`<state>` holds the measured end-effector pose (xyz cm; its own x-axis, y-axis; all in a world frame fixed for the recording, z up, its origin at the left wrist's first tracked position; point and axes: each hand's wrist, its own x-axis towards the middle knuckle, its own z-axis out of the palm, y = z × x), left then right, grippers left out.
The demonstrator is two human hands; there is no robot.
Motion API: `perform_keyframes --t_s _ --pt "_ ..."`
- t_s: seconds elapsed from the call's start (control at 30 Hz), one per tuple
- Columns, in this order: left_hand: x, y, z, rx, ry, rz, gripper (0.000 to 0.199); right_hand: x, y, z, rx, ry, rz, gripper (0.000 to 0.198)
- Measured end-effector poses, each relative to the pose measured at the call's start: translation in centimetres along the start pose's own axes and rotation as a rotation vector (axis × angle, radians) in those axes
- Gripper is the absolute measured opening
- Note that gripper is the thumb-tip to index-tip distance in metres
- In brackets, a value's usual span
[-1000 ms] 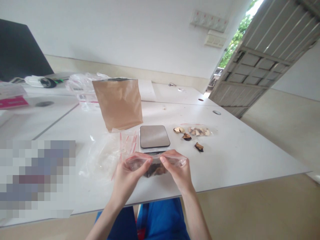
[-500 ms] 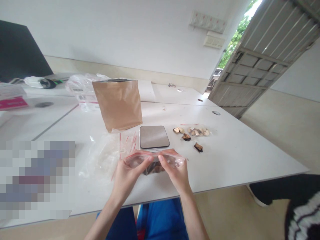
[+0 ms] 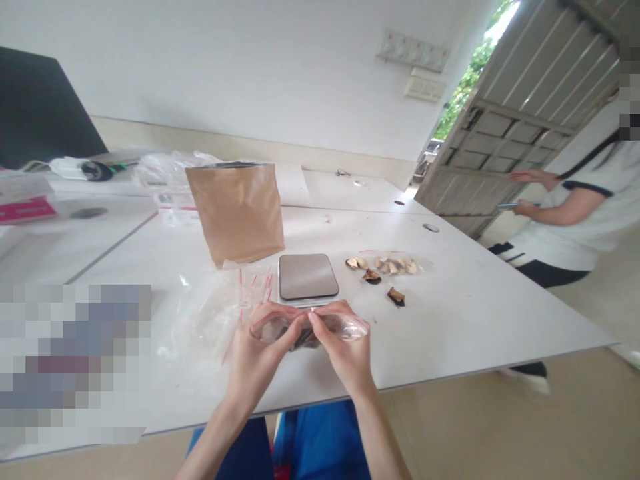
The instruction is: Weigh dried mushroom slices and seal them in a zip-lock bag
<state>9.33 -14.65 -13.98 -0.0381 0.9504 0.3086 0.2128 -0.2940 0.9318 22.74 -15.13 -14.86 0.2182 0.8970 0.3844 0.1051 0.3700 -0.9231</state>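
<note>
Here the left hand [image 3: 260, 353] and the right hand [image 3: 343, 350] meet over the near edge of the white desk [image 3: 450, 313], both pinching the top edge of a small clear zip-lock bag with a red strip [image 3: 350, 327]; thumbs and forefingers come together at its middle, seemingly because the seal has to be pressed from both faces at once. The fingers of each hand are clenched on the plastic, so the bag hangs just above the desk rather than resting on it, directly in front of the flat grey digital scale [image 3: 307, 275]. The bag is transparent and crinkled, with dark brown pieces showing low inside it between the hands; what they are is too small to tell. Similar brown and pale dried pieces [image 3: 373, 275] lie loose to the right of the scale, next to another small filled clear bag [image 3: 397, 265]. A pile of empty clear bags with red strips [image 3: 225, 307] lies to the left, within reach, and a standing brown paper pouch [image 3: 240, 210] is behind the scale. A person in a white top [image 3: 575, 207] stands by the door at the right.
</note>
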Motion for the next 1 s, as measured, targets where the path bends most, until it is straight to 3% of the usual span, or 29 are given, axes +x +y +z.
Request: perform_keyframes --t_s 0.13,0.23,0.37,0.47,0.53,0.63,0.73,0.8,0.9,1.0 --pt "0.4 0.3 -0.2 0.014 -0.002 0.010 0.020 0.2 0.1 -0.2 -0.097 0.033 -0.038 0.015" --pt "1.0 0.5 -0.8 0.016 -0.058 0.003 0.021 0.7 0.2 -1.3 -0.080 -0.020 -0.025 0.026" --pt "1.7 1.1 -1.4 -0.117 -0.344 -0.146 0.034 0.8 0.6 -3.2 -0.033 -0.061 0.123 0.061" --pt "1.7 2.1 -1.4 -0.225 -0.582 -0.209 0.040 0.6 0.6 -4.4 -0.084 0.055 0.181 0.066" --pt "1.6 2.8 -1.4 -0.228 -0.646 -0.196 0.041 0.8 0.3 -5.4 -0.135 0.086 0.171 0.065" --pt "2.1 3.4 -1.6 -0.175 -0.574 -0.130 0.043 2.5 -0.1 -8.3 -0.219 0.209 0.130 0.066" --pt "3.3 3.8 -2.4 -0.168 -0.442 -0.063 0.044 6.2 -0.5 -12.8 -0.246 0.554 0.090 0.065" --pt "4.2 4.4 -2.9 -0.175 -0.384 -0.015 0.045 9.4 -0.4 -16.0 -0.255 0.686 0.036 0.059" --pt "5.2 5.8 -3.3 -0.192 -0.328 0.054 0.048 13.8 0.6 -19.7 -0.377 0.681 0.020 0.053" --pt "5.9 7.5 -3.2 -0.210 -0.242 0.112 0.049 16.4 2.5 -21.2 -0.671 0.517 0.073 0.046"
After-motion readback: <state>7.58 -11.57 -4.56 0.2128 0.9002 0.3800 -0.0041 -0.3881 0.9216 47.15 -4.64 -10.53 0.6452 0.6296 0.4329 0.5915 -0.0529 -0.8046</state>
